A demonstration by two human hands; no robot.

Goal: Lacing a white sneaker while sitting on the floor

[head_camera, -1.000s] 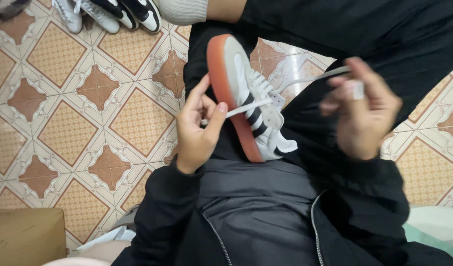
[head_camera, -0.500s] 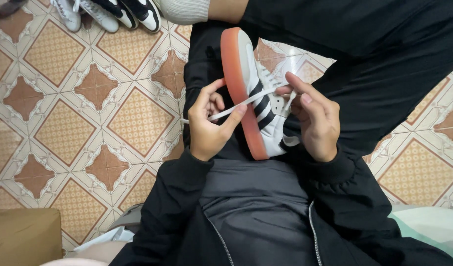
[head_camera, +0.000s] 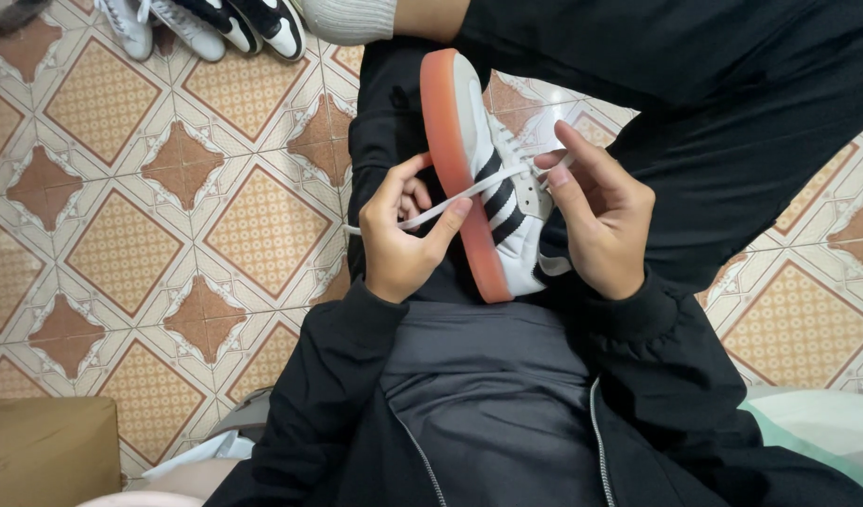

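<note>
On our lap, between both hands, we see a white leather sneaker with black side stripes and a translucent orange-red rubber sole point(head_camera: 492, 192), lying on its side with the sole turned toward our left and the toe pointing away from us. It rests against our black trouser leg point(head_camera: 732, 141). A flat white shoelace point(head_camera: 441, 207) runs from the eyelets across the sole edge to our left hand point(head_camera: 398, 235), whose thumb and forefinger are pinched together on the lace while the other fingers curl in loosely. Our right hand point(head_camera: 600, 225) sits just beside the sneaker's upper, its thumb and forefinger closed on the lace near the eyelets, the remaining fingers bent behind.

Below the sneaker we see our black zip jacket point(head_camera: 488, 413), sleeves reaching to both wrists. Underneath everything lies a floor of orange and brown patterned ceramic tiles point(head_camera: 122, 253). At the top left corner, well apart from us, stand several white and black sneakers point(head_camera: 206, 23). A brown cardboard box point(head_camera: 46, 451) shows at the bottom left.
</note>
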